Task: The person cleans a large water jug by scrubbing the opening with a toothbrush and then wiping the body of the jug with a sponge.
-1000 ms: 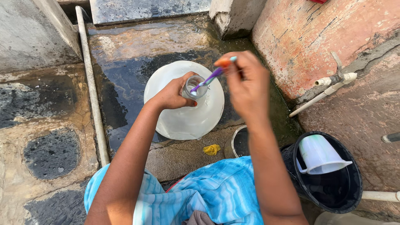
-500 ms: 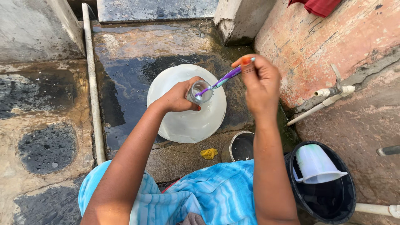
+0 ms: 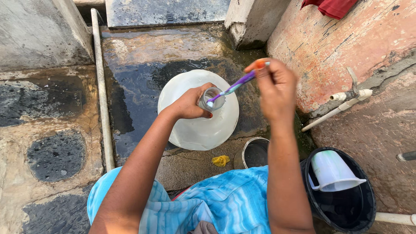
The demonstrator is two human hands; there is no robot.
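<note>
While I watch from the head camera, which looks straight down at a wet stone washing area, I note these things:

Left hand: my left hand (image 3: 188,104) is closed around the neck of a large translucent white jug (image 3: 197,125); the jug stands upright on the wet floor (image 3: 130,86), its open mouth facing the camera.

Right hand: my right hand (image 3: 275,89) is closed in a pinch on the orange end of a purple toothbrush (image 3: 236,86); the brush slants down and left, its bristle end at or just inside the jug's mouth; I cannot tell how deep it reaches.

Nearby: a small metal bowl (image 3: 255,152) sits near the jug's base; a yellow scrap (image 3: 221,160) lies beside it; a black bucket (image 3: 346,203) to the right holds a white plastic mug (image 3: 331,171); a white pipe (image 3: 102,86) runs along the floor on the left; a tap pipe (image 3: 342,104) juts from the reddish wall (image 3: 346,47); blue striped cloth (image 3: 216,199) covers my lap.

Risk, brush: I judge the thin handle could slip from wet fingers and drop into the jug, where the narrow neck would make it hard to get out.

Risk, jug: I judge a sideways push could tip the light jug on the slick stone if the left grip loosens.
</note>
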